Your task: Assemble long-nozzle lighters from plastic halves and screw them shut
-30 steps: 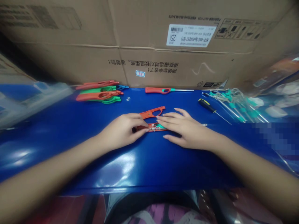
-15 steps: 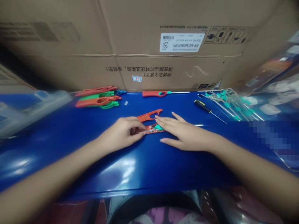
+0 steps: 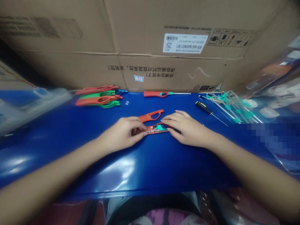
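Note:
Lying level on the table is the orange-red half of a long-nosed lighter casing (image 3: 152, 132), its inner side up, with a teal trigger piece (image 3: 160, 127) and white wires inside. Thumb and fingers of my left hand (image 3: 125, 131) are closed on its left end. My right hand (image 3: 185, 128) pinches the right end, thumb on the near side and fingers on the far side; the lighter's tip is mostly hidden beneath it. Just behind lies the other orange casing half (image 3: 151, 116), with an oval trigger opening, partly covered by my left fingers.
A pile of orange and green casings (image 3: 97, 99) lies back left, near tiny screws (image 3: 127, 102). An assembled red lighter (image 3: 154, 94) rests by the cardboard box (image 3: 140, 40). A screwdriver (image 3: 203, 107) and teal-and-metal lighter parts (image 3: 231, 106) lie right. Clear plastic bins (image 3: 47, 107) stand left.
My right hand has drawn its spread fingers together and shifted slightly right, closing on the casing's right end and uncovering the teal trigger. My left hand keeps its hold.

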A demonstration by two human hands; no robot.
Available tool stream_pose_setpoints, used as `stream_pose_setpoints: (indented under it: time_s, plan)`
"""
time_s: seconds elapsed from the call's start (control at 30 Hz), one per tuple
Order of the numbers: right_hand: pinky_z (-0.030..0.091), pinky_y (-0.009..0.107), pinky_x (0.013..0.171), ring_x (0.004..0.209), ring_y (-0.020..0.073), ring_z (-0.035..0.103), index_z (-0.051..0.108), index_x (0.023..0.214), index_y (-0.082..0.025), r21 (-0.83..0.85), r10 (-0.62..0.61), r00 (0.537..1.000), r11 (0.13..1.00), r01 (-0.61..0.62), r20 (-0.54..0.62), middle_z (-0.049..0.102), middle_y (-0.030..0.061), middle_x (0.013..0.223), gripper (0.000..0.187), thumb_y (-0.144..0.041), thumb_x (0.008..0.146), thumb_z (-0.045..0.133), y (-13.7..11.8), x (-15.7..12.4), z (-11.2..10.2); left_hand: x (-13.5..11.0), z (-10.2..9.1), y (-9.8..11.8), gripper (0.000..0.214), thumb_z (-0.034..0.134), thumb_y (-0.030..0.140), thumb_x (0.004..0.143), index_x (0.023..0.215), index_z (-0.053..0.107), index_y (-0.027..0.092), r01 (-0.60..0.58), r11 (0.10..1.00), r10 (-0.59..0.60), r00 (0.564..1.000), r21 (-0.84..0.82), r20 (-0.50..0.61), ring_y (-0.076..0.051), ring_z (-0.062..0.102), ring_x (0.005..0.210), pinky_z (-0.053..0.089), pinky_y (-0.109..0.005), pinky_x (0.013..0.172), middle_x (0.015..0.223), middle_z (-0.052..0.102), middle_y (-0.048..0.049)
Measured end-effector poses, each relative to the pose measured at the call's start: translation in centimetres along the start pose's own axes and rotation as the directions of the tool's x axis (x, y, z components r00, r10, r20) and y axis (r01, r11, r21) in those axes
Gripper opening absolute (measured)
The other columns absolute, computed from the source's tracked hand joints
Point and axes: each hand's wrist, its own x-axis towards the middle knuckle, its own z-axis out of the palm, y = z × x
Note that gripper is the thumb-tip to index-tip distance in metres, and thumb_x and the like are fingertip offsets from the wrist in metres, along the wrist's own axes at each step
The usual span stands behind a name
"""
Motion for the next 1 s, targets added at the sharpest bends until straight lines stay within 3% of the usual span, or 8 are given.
stream_pose_setpoints:
  time_s: [0.1, 0.3, 0.53, 0.7, 1.0]
  plan:
    - [0.043, 0.05, 0.103, 0.107, 0.0259, 0.063, 0.066, 0.124, -0.017, 0.007, -0.031, 0.997, 0.999, 0.032, -0.069, 0.07, 0.011, 0.116, 0.031, -0.019, 0.097, 0.053, 0.0, 0.2, -0.3, 0.0, 0.0, -0.1, 0.015, 0.064, 0.027, 0.094, 0.099, 0.075, 0.018, -0.017, 1.0, 0.017, 1.0, 0.014, 0.006, -0.014, 0.065, 0.079, 0.051, -0.025, 0.07, 0.093, 0.07, -0.0043]
    - [0.042, 0.042, 0.088, 0.09, 0.0217, 0.06, 0.072, 0.1, -0.017, 0.024, -0.128, 0.974, 0.991, 0.135, -0.187, 0.067, 0.0082, 0.095, 0.02, -0.018, 0.096, 0.052, -1.0, 0.1, -1.1, -0.3, 0.1, 0.1, 0.02, 0.062, 0.031, 0.095, 0.107, 0.072, 0.017, -0.045, 0.995, 0.045, 0.999, 0.093, 0.008, -0.016, 0.063, 0.081, 0.049, -0.027, 0.069, 0.092, 0.067, -0.0043]
    - [0.041, 0.041, 0.089, 0.093, 0.0224, 0.06, 0.074, 0.1, -0.016, 0.003, -0.182, 0.979, 0.983, 0.183, -0.095, 0.069, 0.0102, 0.1, 0.024, -0.018, 0.098, 0.05, -1.2, 0.1, -0.5, 0.0, -0.3, -0.2, 0.024, 0.055, 0.032, 0.098, 0.105, 0.073, 0.018, -0.02, 0.97, 0.047, 0.993, 0.241, -0.107, -0.021, 0.064, 0.093, 0.052, -0.033, 0.081, 0.103, 0.069, -0.007]
    - [0.041, 0.041, 0.09, 0.092, 0.0219, 0.061, 0.074, 0.1, -0.015, 0.007, -0.181, 0.977, 0.983, 0.183, -0.113, 0.07, 0.01, 0.098, 0.026, -0.019, 0.099, 0.048, -1.3, 0.1, -0.6, 0.5, -0.8, -1.4, 0.024, 0.053, 0.028, 0.097, 0.102, 0.073, 0.017, 0.025, 0.955, 0.024, 0.987, 0.297, -0.16, -0.023, 0.062, 0.095, 0.051, -0.039, 0.089, 0.106, 0.069, -0.0075]
    - [0.041, 0.042, 0.09, 0.094, 0.0227, 0.061, 0.075, 0.105, -0.014, -0.002, -0.184, 0.979, 0.983, 0.184, -0.083, 0.071, 0.0109, 0.1, 0.028, -0.019, 0.099, 0.048, -1.2, 0.1, -0.4, 0.5, -0.6, -2.2, 0.026, 0.052, 0.03, 0.097, 0.105, 0.073, 0.017, 0.055, 0.96, -0.034, 0.996, 0.273, -0.083, -0.024, 0.062, 0.099, 0.052, -0.04, 0.092, 0.11, 0.068, -0.0087]
